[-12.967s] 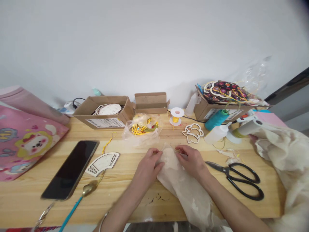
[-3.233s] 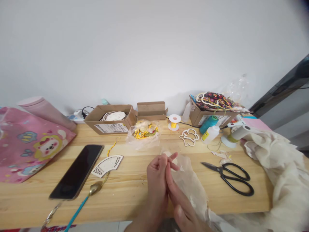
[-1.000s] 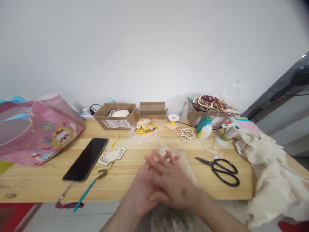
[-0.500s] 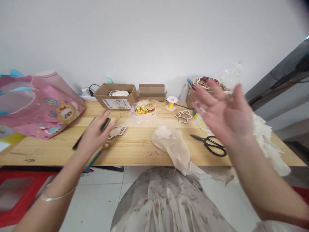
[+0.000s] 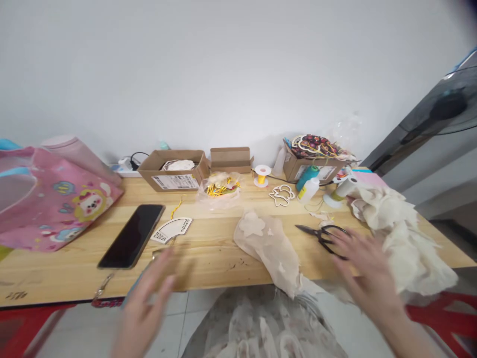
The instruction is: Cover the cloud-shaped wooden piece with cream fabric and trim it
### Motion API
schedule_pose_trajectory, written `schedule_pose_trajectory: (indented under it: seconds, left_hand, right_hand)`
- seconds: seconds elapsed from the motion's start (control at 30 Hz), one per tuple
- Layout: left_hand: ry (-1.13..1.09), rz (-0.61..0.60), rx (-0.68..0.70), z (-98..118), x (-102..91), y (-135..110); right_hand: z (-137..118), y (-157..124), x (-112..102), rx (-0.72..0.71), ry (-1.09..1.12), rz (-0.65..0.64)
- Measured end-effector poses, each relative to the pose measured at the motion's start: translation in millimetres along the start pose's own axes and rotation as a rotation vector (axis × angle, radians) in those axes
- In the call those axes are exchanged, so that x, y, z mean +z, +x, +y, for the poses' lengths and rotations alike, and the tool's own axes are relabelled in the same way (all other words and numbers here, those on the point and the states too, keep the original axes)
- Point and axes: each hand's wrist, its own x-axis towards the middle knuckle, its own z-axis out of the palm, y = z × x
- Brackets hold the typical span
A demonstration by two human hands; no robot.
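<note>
My right hand (image 5: 367,266) has dropped over the black-handled scissors (image 5: 319,232), fingers loosely spread; contact I can't tell. My left hand (image 5: 145,301) hovers empty, fingers apart, so the sheer beige fabric (image 5: 276,251) lies unheld between them.

A craft corner, perhaps at home or in a small workshop; the view cannot settle which. A wooden counter (image 5: 210,266) against a plain wall (image 5: 238,74) carries scissors (image 5: 318,232), a yellow thread spool (image 5: 262,179), a teal thread cone (image 5: 307,177) and pale cloth (image 5: 278,248).
</note>
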Motion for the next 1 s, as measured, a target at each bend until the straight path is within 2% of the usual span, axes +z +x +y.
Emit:
schedule_pose_trajectory:
  seconds: [0.07, 0.13, 0.2, 0.27, 0.37, 0.53, 0.77, 1.0]
  left_hand:
    - [0.0, -0.151, 0.199, 25, 41.2, 12]
    - [0.017, -0.273, 0.347, 51, 78.4, 29]
    - [0.045, -0.369, 0.453, 70, 104.1, 46]
    - [0.117, -0.405, 0.476, 77, 117.1, 57]
    - [0.219, -0.424, 0.496, 70, 121.0, 60]
    - [0.299, -0.382, 0.502, 56, 119.7, 52]
    - [0.329, -0.383, 0.516, 60, 120.6, 54]
    - [0.341, -0.425, 0.496, 65, 116.0, 56]
  right_hand:
    - [-27, 15, 36, -0.098, -0.001, -0.123]
    - [-51, 32, 70, -0.124, 0.051, -0.286]
    - [-66, 46, 94, -0.139, 0.116, -0.41]
    - [-69, 56, 105, -0.142, 0.177, -0.501]
    - [-63, 59, 102, -0.125, 0.222, -0.577]
    - [-58, 60, 92, -0.111, 0.22, -0.6]
    - [-65, 78, 111, -0.133, 0.177, -0.584]
    - [-58, 73, 109, -0.166, 0.172, -0.605]
